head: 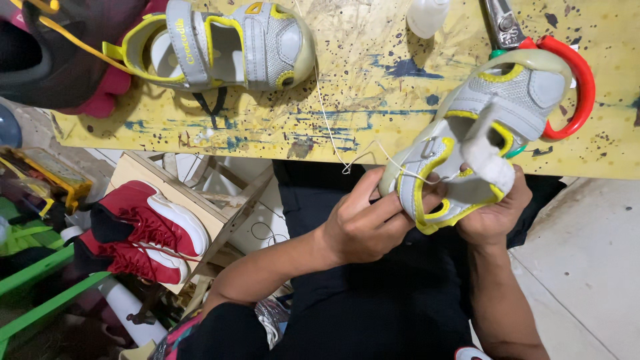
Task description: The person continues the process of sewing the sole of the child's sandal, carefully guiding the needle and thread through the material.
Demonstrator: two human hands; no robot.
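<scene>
A small grey sandal with yellow trim (475, 137) is held over my lap at the front edge of the yellow workbench (373, 73). My right hand (493, 210) cups it from below at the heel. My left hand (367, 223) grips its side, fingers pinched by a white thread (330, 127) that runs from the sandal up across the bench. The matching sandal (227, 47) lies on its side on the bench at upper left.
Large scissors with red handles (567, 73) lie on the bench behind the held sandal. A white bottle (427, 15) stands at the top edge. A dark shoe (60, 53) rests at far left. Red and white sneakers (143, 237) sit on a wooden rack below.
</scene>
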